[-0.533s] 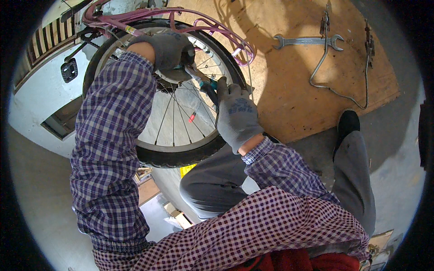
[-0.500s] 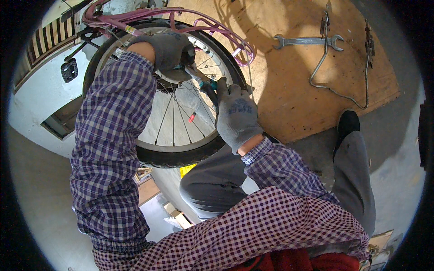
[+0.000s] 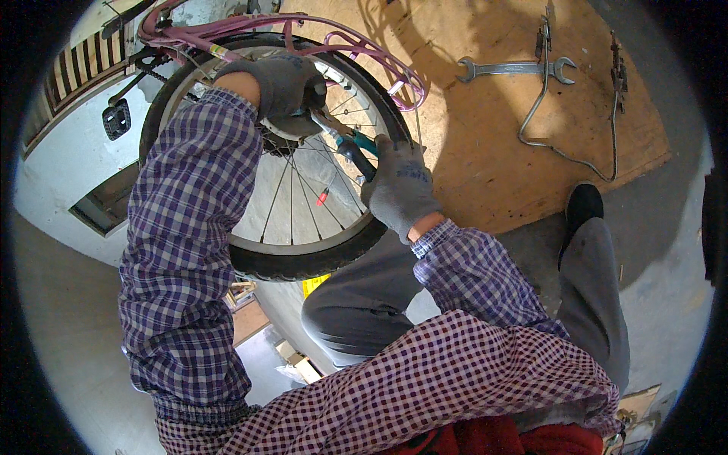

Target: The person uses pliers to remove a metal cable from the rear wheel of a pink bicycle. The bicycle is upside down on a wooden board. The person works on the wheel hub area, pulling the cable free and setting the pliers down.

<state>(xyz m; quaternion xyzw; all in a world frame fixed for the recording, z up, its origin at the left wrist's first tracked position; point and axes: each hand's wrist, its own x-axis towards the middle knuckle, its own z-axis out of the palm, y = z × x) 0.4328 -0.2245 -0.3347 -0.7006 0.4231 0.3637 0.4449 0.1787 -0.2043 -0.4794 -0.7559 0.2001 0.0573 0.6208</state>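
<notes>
A pair of pliers [image 3: 353,145] with teal and black handles lies between my two gloved hands. My right hand [image 3: 402,186] is closed around the handle ends, and the handles spread a little apart. The jaws point up and left, close to the fingers of my left hand [image 3: 288,82]. That hand is curled at the hub of a bicycle wheel [image 3: 292,265]; what its fingers hold is hidden by the glove. Below it, the sprocket [image 3: 279,144] partly shows. A red reflector-like piece [image 3: 323,197] sits among the spokes.
A pink bicycle frame [image 3: 220,29] and rack extend above the wheel. On the wooden board [image 3: 485,174] lie an open-ended wrench [image 3: 508,69] and a bent metal rod [image 3: 535,114] with springs. A black pedal [image 3: 117,119] stands at the left, and my shoe [image 3: 584,206] rests beside the board.
My right hand has shifted slightly right and down. More of the pliers' handles shows, and they look further apart. My left hand stays in place at the hub.
</notes>
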